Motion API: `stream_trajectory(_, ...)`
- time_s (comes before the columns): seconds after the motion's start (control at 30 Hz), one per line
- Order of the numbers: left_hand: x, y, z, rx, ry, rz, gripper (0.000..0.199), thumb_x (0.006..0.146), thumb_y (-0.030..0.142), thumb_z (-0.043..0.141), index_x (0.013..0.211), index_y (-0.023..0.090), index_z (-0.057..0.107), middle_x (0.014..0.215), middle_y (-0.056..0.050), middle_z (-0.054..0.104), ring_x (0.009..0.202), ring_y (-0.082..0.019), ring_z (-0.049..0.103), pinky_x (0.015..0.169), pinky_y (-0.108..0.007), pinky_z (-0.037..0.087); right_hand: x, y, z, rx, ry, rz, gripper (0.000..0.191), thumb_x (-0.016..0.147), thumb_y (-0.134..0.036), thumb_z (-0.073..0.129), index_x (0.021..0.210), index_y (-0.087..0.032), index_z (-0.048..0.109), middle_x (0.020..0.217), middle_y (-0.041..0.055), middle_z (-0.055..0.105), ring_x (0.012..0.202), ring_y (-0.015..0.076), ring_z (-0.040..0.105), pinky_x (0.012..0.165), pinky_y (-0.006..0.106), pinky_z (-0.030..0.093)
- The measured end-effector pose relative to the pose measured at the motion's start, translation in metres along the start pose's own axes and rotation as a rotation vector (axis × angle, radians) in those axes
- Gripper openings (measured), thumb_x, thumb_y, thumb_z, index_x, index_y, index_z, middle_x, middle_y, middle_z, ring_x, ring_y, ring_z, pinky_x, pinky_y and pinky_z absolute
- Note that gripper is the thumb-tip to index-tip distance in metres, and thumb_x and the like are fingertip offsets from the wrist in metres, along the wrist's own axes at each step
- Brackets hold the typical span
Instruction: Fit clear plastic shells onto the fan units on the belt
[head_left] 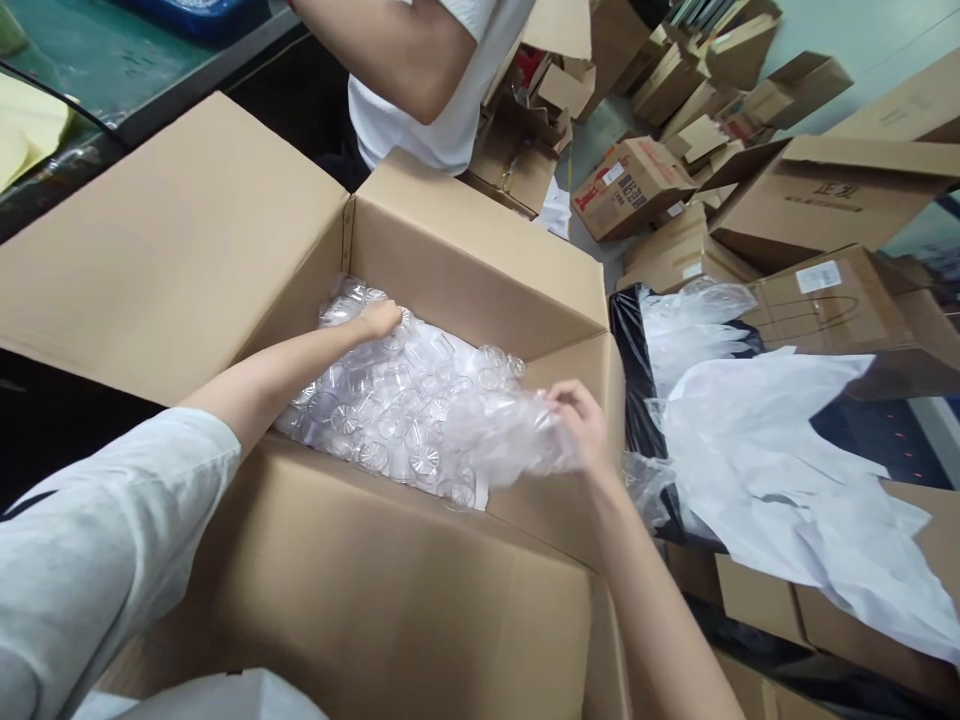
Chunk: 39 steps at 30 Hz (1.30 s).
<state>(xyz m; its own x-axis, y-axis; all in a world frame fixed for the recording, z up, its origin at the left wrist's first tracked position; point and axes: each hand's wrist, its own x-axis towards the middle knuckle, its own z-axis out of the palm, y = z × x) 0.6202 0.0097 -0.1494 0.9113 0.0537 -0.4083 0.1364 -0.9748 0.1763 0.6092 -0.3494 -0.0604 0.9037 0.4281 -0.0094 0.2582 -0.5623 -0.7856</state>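
A large open cardboard box (480, 270) stands in front of me with its flaps folded out. Many clear plastic containers (390, 400), some with round ribbed bases, lie jumbled over white paper in the bottom. My left hand (381, 318) reaches in at the back left, fingers curled down among the containers; what it grips is hidden. Inside the box's right side, my right hand (581, 420) pinches a crumpled clear plastic bag (510, 435), which is blurred by motion and hangs over the containers.
A person in a white shirt (416, 80) stands behind the box. To the right, white paper sheets and plastic (787, 480) spill from a black-lined bin (637, 370). Several cardboard boxes (634, 190) are piled behind. A green-topped table (112, 90) is at upper left.
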Motion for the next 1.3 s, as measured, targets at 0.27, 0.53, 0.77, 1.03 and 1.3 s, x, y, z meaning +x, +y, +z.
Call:
stream_trajectory(0.27,-0.011,0.006,-0.001,-0.15,0.168,0.072,0.026,0.096,0.03,0.066,0.117,0.014,0.067,0.121,-0.011,0.069,0.112,-0.023,0.067,0.098,-0.044,0.056,0.119,0.087,0.039,-0.267,-0.105,0.156,0.031,0.07,-0.025,0.071,0.101,-0.021,0.073,0.125,0.0119,0.065,0.115,0.0326,0.064,0.103,0.046,0.048)
stream_trajectory(0.53,-0.031,0.012,-0.055,-0.331,0.217,0.112,0.034,0.083,0.011,0.053,0.112,0.01,0.071,0.115,-0.011,0.076,0.11,-0.025,0.07,0.095,-0.029,0.053,0.111,0.126,0.072,-0.254,-0.237,0.114,0.041,0.088,-0.042,0.075,0.122,-0.019,0.072,0.143,0.0139,0.062,0.138,0.0323,0.054,0.119,0.055,0.039)
stream_trajectory(0.77,-0.088,0.027,-0.059,-0.42,-0.019,0.24,0.01,0.076,0.018,0.059,0.078,0.014,0.068,0.083,-0.005,0.075,0.082,-0.02,0.068,0.073,-0.025,0.05,0.111,0.128,0.093,-0.299,-0.042,0.159,0.024,0.1,-0.037,0.066,0.11,-0.015,0.069,0.114,0.0079,0.071,0.106,0.0224,0.069,0.097,0.046,0.056)
stream_trajectory(1.03,-0.166,0.016,-0.059,-0.494,-0.043,0.124,0.02,0.08,0.028,0.056,0.062,0.019,0.055,0.06,-0.004,0.058,0.067,-0.02,0.06,0.063,-0.03,0.047,0.111,0.068,0.067,-0.236,0.063,0.062,0.022,0.099,-0.036,0.066,0.092,-0.015,0.068,0.098,0.0043,0.072,0.094,0.0196,0.069,0.094,0.042,0.055)
stream_trajectory(1.3,-0.186,0.036,-0.093,-0.668,0.14,0.124,0.02,0.075,0.029,0.059,0.06,0.018,0.051,0.061,-0.004,0.058,0.072,-0.022,0.062,0.065,-0.03,0.044,0.053,-0.042,0.011,-0.026,-0.14,-0.251,0.012,0.073,-0.029,0.072,0.066,-0.02,0.068,0.069,0.0026,0.071,0.072,0.0221,0.066,0.078,0.036,0.052)
